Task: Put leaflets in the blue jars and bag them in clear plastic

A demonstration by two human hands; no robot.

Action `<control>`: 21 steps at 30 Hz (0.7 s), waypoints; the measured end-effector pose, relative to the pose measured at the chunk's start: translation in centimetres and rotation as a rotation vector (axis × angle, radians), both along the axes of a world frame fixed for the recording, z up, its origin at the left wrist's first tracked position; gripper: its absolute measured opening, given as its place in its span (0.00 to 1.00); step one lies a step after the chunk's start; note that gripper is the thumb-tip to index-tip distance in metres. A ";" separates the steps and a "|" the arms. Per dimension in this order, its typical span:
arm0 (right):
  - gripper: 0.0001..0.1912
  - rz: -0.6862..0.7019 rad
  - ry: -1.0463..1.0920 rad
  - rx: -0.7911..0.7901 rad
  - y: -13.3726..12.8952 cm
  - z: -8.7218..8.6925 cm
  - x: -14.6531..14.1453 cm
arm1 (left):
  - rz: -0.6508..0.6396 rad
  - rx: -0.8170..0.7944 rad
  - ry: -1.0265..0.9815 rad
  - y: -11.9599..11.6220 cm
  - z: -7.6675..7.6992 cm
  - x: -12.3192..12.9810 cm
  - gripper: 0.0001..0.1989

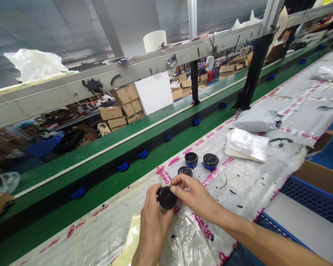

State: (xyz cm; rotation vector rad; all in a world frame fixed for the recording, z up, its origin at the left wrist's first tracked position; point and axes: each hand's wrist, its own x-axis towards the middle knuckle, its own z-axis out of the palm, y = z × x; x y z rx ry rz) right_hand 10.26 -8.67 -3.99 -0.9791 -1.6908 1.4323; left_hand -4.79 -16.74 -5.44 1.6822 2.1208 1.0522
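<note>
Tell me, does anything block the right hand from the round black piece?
Nothing visible: the right hand has its fingers at the rim of the round black piece, which the left hand holds. Three similar pieces lie beyond, not between.

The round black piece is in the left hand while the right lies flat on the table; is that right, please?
No, the head view shows the right hand raised at the edge of the round black piece, which the left hand holds.
</note>
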 end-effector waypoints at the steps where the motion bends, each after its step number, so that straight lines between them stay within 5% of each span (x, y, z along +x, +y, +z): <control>1: 0.10 -0.011 -0.030 0.028 -0.1 0.0 -0.1 | 0.002 -0.006 -0.008 0.0 0.0 0.0 0.28; 5: 0.13 -0.023 -0.053 0.066 -0.2 -0.3 -0.4 | -0.005 0.014 -0.001 0.1 0.1 0.3 0.28; 11: 0.15 -0.034 0.130 -0.109 0.3 -0.9 0.5 | -0.011 -0.007 -0.025 1.0 0.7 -0.9 0.28; 16: 0.14 -0.150 0.125 -0.051 0.5 -1.7 2.5 | 0.046 -0.063 -0.078 5.3 1.5 -2.6 0.32; 21: 0.17 -0.150 0.052 -0.078 0.8 -3.8 4.1 | -0.045 -0.044 -0.048 10.4 0.4 -1.2 0.34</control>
